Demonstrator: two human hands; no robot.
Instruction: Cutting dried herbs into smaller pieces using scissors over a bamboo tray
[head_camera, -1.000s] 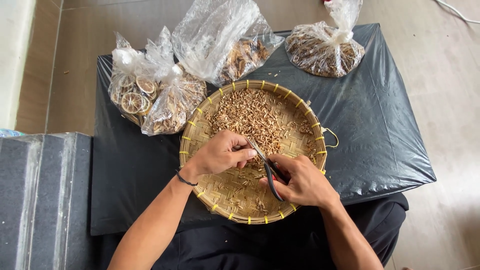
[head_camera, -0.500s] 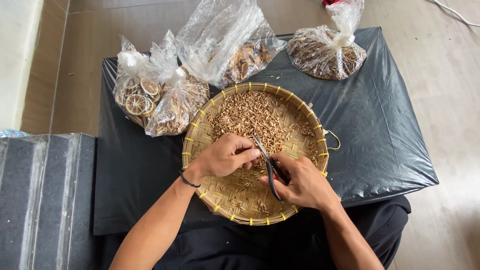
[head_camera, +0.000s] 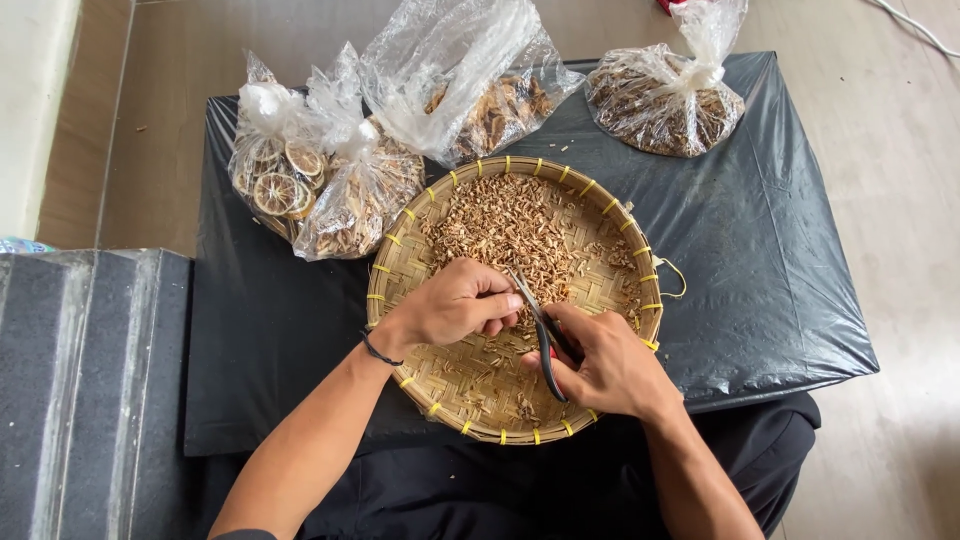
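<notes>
Little changed from a second ago over the round woven bamboo tray (head_camera: 400, 262). Left hand (head_camera: 455, 305) still curled shut, pinching something too small to tell beside the blades. Right hand (head_camera: 605, 362) still clamped on the scissors (head_camera: 538, 330) at tray centre, just below the chopped dried bits (head_camera: 510, 225).
</notes>
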